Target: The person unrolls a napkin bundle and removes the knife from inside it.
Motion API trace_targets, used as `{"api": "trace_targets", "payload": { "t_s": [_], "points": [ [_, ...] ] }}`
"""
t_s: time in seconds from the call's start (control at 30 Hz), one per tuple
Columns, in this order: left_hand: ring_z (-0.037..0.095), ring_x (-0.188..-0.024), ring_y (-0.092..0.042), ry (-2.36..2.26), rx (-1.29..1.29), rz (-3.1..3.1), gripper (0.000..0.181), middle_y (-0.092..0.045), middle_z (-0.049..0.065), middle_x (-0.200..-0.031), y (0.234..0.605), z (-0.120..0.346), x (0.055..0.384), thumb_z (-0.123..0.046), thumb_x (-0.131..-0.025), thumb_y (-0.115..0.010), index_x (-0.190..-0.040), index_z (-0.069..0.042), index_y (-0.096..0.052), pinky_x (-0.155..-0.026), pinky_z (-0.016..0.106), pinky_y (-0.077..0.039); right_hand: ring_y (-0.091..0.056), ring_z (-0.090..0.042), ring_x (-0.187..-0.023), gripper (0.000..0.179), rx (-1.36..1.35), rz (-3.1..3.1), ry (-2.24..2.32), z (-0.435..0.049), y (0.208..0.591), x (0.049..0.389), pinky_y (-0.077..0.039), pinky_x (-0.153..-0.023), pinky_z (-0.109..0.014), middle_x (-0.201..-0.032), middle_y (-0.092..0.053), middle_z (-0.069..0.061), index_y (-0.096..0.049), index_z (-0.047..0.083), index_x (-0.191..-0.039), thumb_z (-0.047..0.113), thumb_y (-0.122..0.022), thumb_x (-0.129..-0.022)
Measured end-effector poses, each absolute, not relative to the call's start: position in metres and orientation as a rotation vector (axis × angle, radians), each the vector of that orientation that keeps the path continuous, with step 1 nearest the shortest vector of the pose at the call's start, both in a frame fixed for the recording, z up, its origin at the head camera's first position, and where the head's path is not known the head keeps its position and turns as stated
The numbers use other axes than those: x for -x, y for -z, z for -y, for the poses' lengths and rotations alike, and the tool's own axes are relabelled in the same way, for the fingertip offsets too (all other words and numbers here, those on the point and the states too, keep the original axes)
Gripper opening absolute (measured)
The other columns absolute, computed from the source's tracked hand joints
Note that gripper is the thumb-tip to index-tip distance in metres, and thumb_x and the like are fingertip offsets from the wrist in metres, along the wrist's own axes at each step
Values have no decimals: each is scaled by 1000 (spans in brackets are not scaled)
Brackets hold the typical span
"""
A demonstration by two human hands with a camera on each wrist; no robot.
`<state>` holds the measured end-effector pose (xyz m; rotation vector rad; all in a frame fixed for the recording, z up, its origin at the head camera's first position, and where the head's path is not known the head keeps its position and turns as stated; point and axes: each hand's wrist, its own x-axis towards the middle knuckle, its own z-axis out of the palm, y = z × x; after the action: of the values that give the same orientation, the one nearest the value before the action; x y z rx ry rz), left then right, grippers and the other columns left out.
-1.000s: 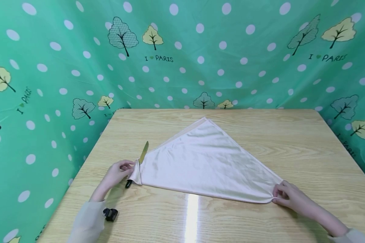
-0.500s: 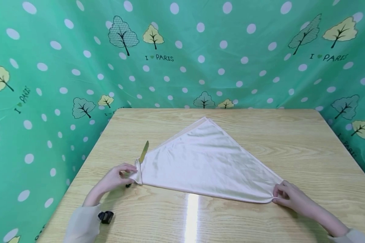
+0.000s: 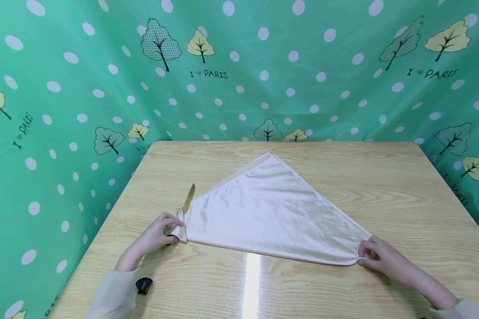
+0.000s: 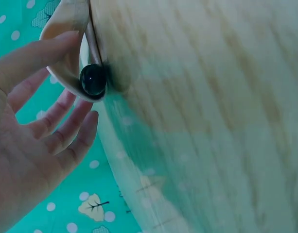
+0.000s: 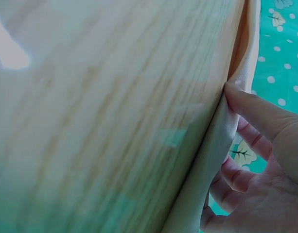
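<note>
A pale pink satin cloth lies on the table, folded into a triangle with its point at the back. At its left end a knife lies under a turned-over flap; the gold blade sticks out beyond it. My left hand pinches this flap between thumb and fingers. In the left wrist view the black end of the knife's handle shows inside the curled flap, beside the thumb. My right hand pinches the cloth's right corner. The right wrist view has the thumb on the cloth edge, with curled fingers behind.
The wood-grain table carries a bright strip of reflected light near its front. Green dotted curtains with printed trees hang close along its back and sides. A black device sits at my left sleeve.
My left hand shifted slightly left and back again, its fingers now lying further over the flap. The flap covers more of the knife's handle. My right hand keeps its place.
</note>
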<state>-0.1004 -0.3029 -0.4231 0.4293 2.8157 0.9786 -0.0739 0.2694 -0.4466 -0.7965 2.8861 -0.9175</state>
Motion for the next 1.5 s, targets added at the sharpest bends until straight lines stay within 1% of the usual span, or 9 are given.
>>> {"api": "trace_targets", "payload": {
  "t_s": [0.13, 0.27, 0.43, 0.63, 0.77, 0.93, 1.17, 1.27, 1.5],
  "points": [
    [19, -75, -38, -972, -403, -2821, 30, -43, 9, -96, 424, 301, 102, 9, -70, -66, -97, -3, -63, -56, 22, -35, -34, 0, -65, 22, 767, -2857, 916, -269, 445, 74, -29, -52, -20, -73, -37, 8, -49, 23, -73, 15, -70, -71],
    [19, -76, -39, -985, -403, -2821, 28, -44, 8, -95, 425, 302, 102, 6, -69, -68, -95, -5, -64, -58, 22, -36, -34, 0, -65, 22, 759, -2840, 919, -268, 444, 74, -29, -52, -20, -73, -38, 7, -50, 22, -73, 15, -70, -72],
    [21, -81, -47, -1035, -416, -2840, 19, -48, 7, -95, 424, 304, 100, -5, -69, -72, -87, -10, -67, -65, 27, -43, -34, -1, -66, 21, 743, -2835, 906, -268, 444, 75, -29, -52, -21, -74, -38, 6, -50, 21, -73, 15, -70, -72],
    [17, -83, -54, -1117, -360, -2873, 9, -56, 6, -94, 420, 307, 98, -12, -76, -68, -85, -11, -68, -69, 29, -47, -33, -1, -66, 23, 754, -2850, 894, -268, 444, 74, -29, -52, -21, -74, -38, 6, -49, 22, -73, 14, -70, -71],
    [13, -79, -56, -1168, -239, -2892, 10, -60, 7, -95, 415, 311, 95, -13, -80, -65, -88, -8, -67, -68, 25, -47, -33, -1, -66, 23, 769, -2854, 891, -268, 445, 74, -29, -52, -21, -74, -37, 6, -49, 22, -73, 13, -70, -71],
    [13, -76, -58, -1218, -72, -2916, 17, -63, 13, -92, 410, 316, 92, -13, -81, -63, -94, -1, -64, -64, 22, -47, -33, -1, -66, 22, 729, -2846, 882, -268, 444, 74, -29, -53, -21, -74, -37, 6, -49, 22, -73, 15, -70, -72],
    [-3, -71, -54, -1312, 96, -2959, 25, -61, 22, -91, 409, 327, 91, -7, -82, -61, -100, 9, -57, -63, 16, -47, -33, -1, -66, 23, 737, -2845, 888, -268, 444, 74, -28, -53, -20, -73, -37, 7, -49, 22, -73, 15, -70, -72],
    [-3, -71, -54, -1380, 127, -2941, 27, -60, 22, -92, 411, 332, 91, -6, -82, -61, -102, 10, -56, -62, 18, -49, -33, -1, -65, 24, 731, -2850, 888, -270, 447, 75, -28, -52, -20, -73, -36, 7, -49, 23, -73, 15, -71, -71],
    [1, -70, -59, -1599, 224, -2900, 40, -60, -10, -81, 461, 372, 103, -27, -81, -64, -106, 3, -55, -57, 22, -50, -34, -1, -65, 21, 692, -2817, 883, -269, 442, 76, -29, -52, -20, -73, -38, 5, -50, 21, -73, 16, -69, -73]
  ]
}}
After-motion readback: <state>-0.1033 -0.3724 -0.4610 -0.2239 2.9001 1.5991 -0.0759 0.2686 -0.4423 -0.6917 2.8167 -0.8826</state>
